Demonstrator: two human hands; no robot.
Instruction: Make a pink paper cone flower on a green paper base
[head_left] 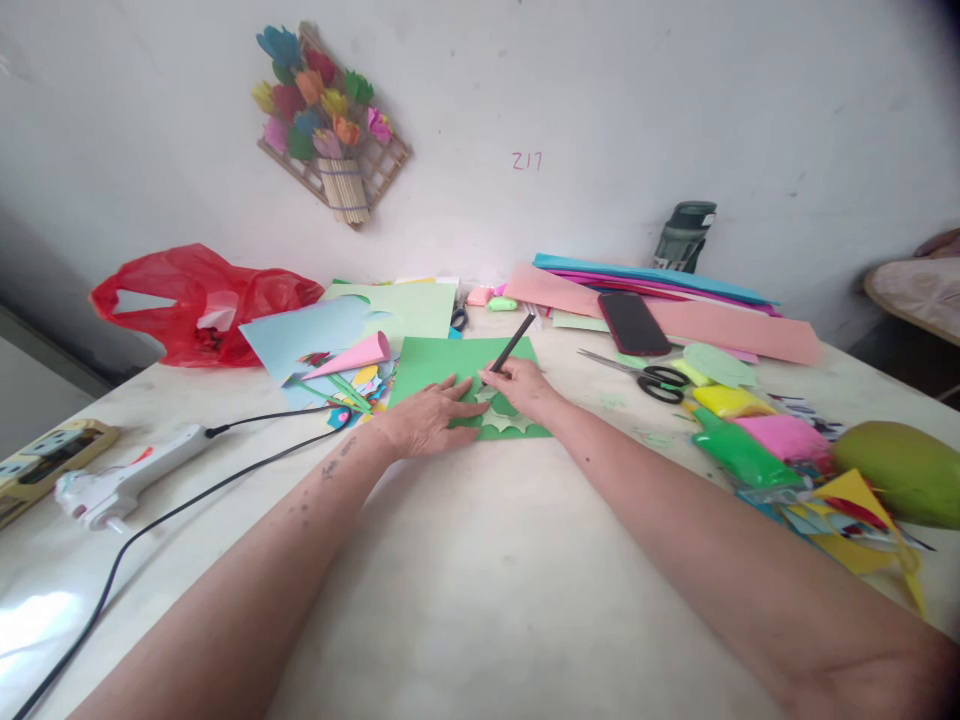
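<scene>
A green sheet of paper point(435, 365) lies flat on the table in front of me. On its near right part rests a pale green paper cutout with a jagged edge point(504, 421). My left hand point(429, 416) lies on the sheet with its fingers spread, the fingertips reaching the cutout. A black pen point(514, 342) slants up out of my right hand point(523, 388), whose fingers are closed round it. The pen's lower end is at the cutout's upper edge; my fingers partly hide the tip.
Black-handled scissors point(660, 383) and a phone point(634, 324) lie to the right, near bagged clay point(746, 450). At the left are a glue gun point(135, 475) with its black cord, a power strip point(52, 465), a red plastic bag point(202, 300) and paper scraps around a pink cone point(360, 355).
</scene>
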